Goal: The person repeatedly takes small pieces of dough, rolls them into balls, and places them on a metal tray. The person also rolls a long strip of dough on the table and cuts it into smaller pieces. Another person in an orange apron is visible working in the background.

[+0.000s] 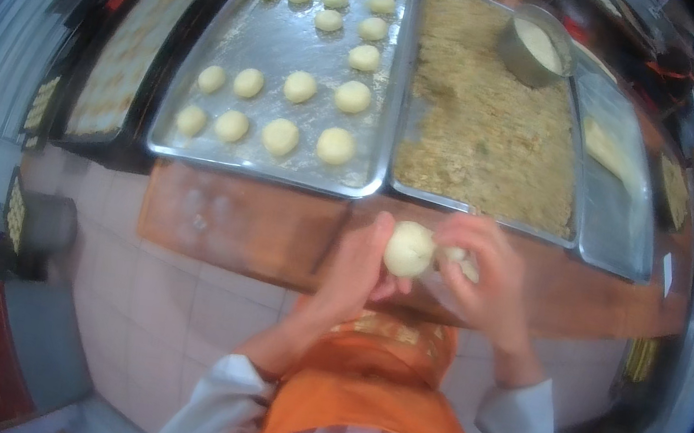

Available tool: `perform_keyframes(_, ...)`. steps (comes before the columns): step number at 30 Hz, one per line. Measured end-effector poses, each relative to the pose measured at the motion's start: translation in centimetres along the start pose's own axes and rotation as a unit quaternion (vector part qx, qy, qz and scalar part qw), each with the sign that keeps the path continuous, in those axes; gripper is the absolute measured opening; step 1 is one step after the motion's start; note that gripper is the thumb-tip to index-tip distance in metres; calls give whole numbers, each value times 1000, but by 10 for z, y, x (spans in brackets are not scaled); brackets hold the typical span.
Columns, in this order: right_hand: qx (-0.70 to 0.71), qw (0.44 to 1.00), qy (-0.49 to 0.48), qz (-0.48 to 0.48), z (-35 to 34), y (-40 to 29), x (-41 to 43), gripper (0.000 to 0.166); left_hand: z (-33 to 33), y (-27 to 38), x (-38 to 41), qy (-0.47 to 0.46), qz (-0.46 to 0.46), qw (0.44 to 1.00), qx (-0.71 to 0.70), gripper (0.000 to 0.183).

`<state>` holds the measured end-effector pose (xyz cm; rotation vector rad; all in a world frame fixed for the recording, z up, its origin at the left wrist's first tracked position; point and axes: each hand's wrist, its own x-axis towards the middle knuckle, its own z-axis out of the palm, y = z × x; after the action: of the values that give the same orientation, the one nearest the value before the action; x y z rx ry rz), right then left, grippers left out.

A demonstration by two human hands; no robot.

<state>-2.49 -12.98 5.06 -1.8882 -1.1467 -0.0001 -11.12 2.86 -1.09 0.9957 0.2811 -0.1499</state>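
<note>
My left hand (367,262) holds a smooth, pale dough ball (409,250) above the wooden table. At the ball's right side, my right hand (479,260) has its fingers closed around a smaller piece of dough (462,264), partly hidden by the fingers. Beyond the hands lies a metal tray (248,169) with rows of round dough pieces, such as a dough ball (335,146) near its front right corner. Beside it, a second metal tray (497,124) is spread with a brown, crumbly filling. A round metal container (524,72) with pale contents rests at that tray's back right.
A dark, deep baking pan (163,61) stands at the left. Another metal tray (624,233) with a pale slab of dough (608,152) lies at the right. The wooden table's front edge (222,264) is close to my apron. Part of another person's arm shows at the top.
</note>
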Motion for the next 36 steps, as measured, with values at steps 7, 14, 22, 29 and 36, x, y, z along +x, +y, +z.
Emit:
perform_keyframes(7, 108, 982, 14, 151, 10, 5, -3, 23, 37, 5, 0, 177, 162, 971, -18, 37)
perform_keyframes(14, 26, 998, -33, 44, 9, -4, 3, 26, 7, 2, -8, 78, 94, 993, -13, 30)
perform_keyframes(22, 0, 1000, -16, -2, 14, 0, 1, 31, 12, 3, -7, 123, 92, 988, -18, 30)
perform_keyframes(29, -18, 998, -18, -61, 18, 0, -2, 31, 11, -7, -7, 93, 154, 982, 64, 40)
perform_keyframes(36, -15, 960, -126, -249, 5, -4, -26, 32, 7, -4, -9, 132, 101, 973, 161, 42)
